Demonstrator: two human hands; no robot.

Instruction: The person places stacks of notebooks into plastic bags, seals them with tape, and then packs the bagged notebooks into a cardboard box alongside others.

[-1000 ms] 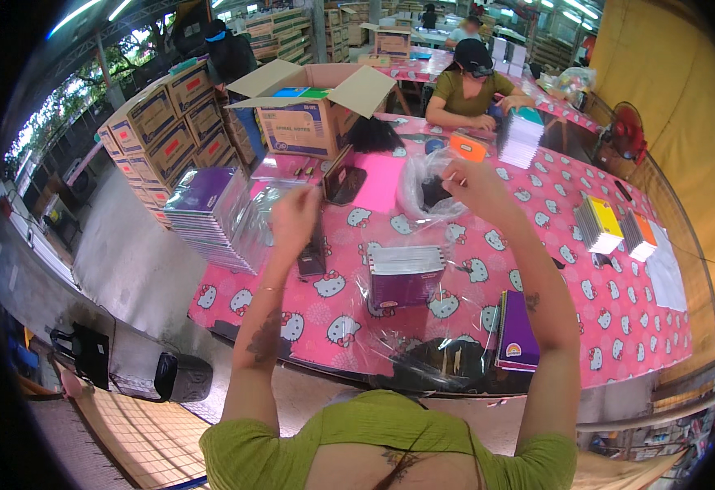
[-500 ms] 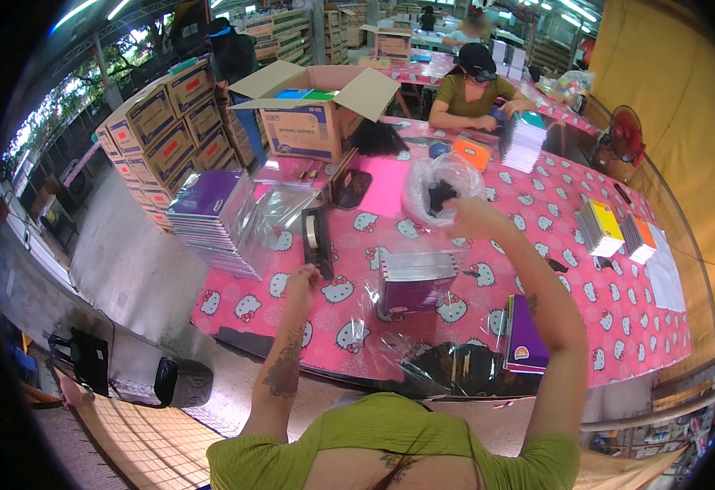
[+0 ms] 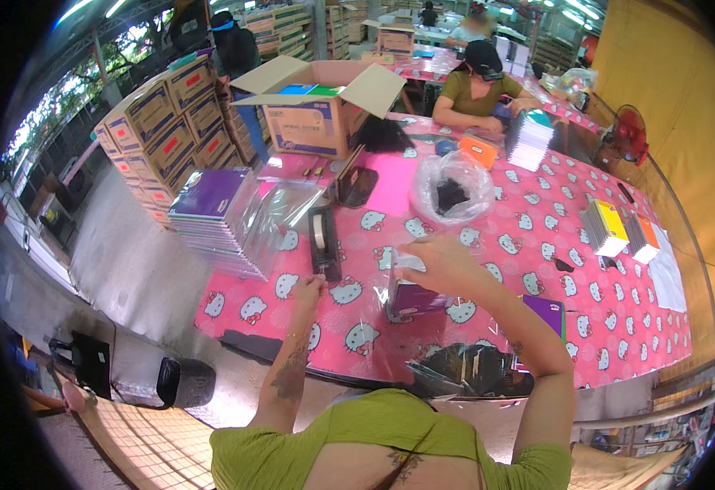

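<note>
A stack of purple notebooks (image 3: 419, 300) in clear plastic stands upright on the table in front of me, its white page edges uppermost. My right hand (image 3: 439, 265) is over its top with bent fingers; something whitish shows beneath them, and I cannot tell whether it is page edges or a small held piece. My left hand (image 3: 310, 287) is closed in a pinch at the near end of a black tape dispenser (image 3: 323, 245); what lies between its fingertips is too small to make out. Beyond the right hand sits a clear plastic bag (image 3: 464, 208) with dark contents.
A tall stack of purple notebooks (image 3: 210, 196) in plastic stands at the left. Behind are an open carton (image 3: 304, 126) and a phone (image 3: 357, 188). Purple notebooks (image 3: 549, 314) lie near my right forearm. Yellow notebooks (image 3: 606, 229) stand farther right. A co-worker (image 3: 476, 98) sits across the table.
My right hand has come from the plastic bag toward me, down onto the purple notebook stack. My left hand stays by the tape dispenser. The view has shifted slightly.
</note>
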